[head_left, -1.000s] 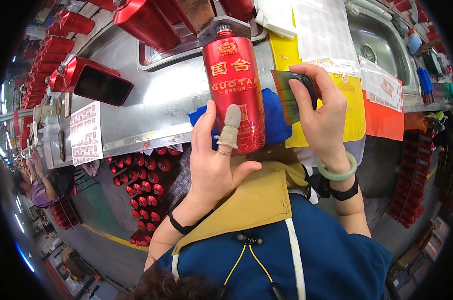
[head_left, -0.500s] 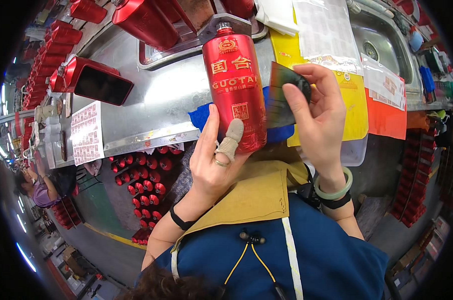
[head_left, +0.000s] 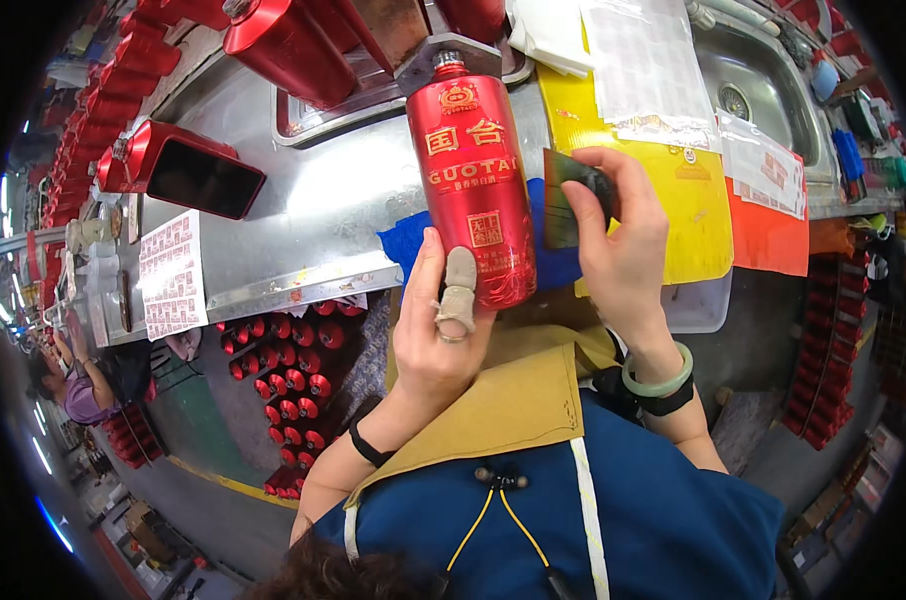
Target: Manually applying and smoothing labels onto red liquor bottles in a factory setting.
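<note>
Holding the red bottle (head_left: 470, 190) upright in front of you, your left hand (head_left: 435, 330) wraps its lower end, fingers curled behind it and the thumb laid up the front; a pale cloth cot and a ring sit on that thumb. Bottle is glossy red with gold lettering and a small gold square label low on its face, neck pointing away toward the steel bench (head_left: 303, 190). Your right hand (head_left: 623, 250) sits just beside the bottle's right flank, thumb and fingers pinching a dark flat card (head_left: 565, 198) whose edge touches or nearly touches the glass; which one, hard to tell. A green bangle and black band circle that wrist. Behind the bottle, a blue cloth (head_left: 408, 240) lies on the bench edge. Yellow sheet (head_left: 693, 215) and orange sheet (head_left: 768, 235) hang to the right, near a steel sink (head_left: 763, 75). More red bottles (head_left: 293, 360) are stacked below the bench, others line its far left.
</note>
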### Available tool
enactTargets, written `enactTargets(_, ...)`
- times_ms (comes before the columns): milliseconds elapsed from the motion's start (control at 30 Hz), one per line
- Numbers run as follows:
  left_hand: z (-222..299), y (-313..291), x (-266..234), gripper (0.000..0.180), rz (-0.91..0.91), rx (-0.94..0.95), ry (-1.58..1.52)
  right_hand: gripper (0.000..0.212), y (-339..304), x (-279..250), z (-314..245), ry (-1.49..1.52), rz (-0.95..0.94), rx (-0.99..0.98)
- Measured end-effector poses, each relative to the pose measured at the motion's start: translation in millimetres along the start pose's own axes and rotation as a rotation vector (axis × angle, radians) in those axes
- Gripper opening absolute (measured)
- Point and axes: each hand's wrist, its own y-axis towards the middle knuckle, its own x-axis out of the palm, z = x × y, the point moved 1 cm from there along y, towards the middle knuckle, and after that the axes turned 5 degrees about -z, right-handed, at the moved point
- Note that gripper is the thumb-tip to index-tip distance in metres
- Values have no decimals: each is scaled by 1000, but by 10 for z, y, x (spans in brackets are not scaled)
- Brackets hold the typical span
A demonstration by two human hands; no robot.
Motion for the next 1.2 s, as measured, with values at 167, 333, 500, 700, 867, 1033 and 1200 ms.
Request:
enactTargets(167,54,73,15,78,-74,138,319,22,-10,0,94,194,57,53)
enactTargets(333,138,198,-3,89,-105,72,400,22,-45,-8,79,236,26,76)
enactTargets(500,152,304,-88,93,-153,-66,255,23,-66,-56,63,246,33,94)
enactTargets(700,213,336,-86,80,-209,60,374,27,-52,-94,20,215,28,49)
enactTargets(867,-25,104,-22,76,-34,48,86,25,67,-179,-107,196,-109,-140)
enactTargets(1033,-96,27,-9,58,58,20,-110,22,-138,-191,-84,-138,-263,-689)
enactTargets(1200,-118,13,11,60,80,-60,-146,28,-1,-252,-271,-68,-424,-718)
